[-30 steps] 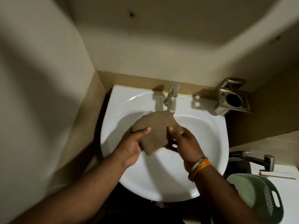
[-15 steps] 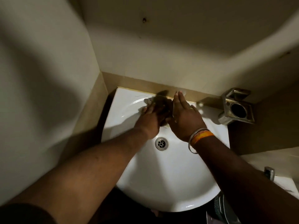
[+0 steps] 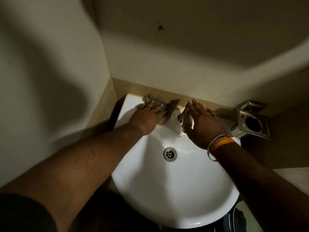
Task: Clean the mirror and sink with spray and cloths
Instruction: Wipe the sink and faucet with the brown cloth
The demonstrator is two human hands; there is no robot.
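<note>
Both hands now apart: left hand (image 3: 147,117) flat on cloth (image 3: 157,102), rim's back-left.

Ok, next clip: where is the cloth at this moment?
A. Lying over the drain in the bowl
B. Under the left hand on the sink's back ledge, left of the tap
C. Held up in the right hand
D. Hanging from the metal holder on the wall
B: the left hand presses the cloth flat with straight fingers onto the sink's back ledge, left of the tap, while the drain lies bare.
</note>
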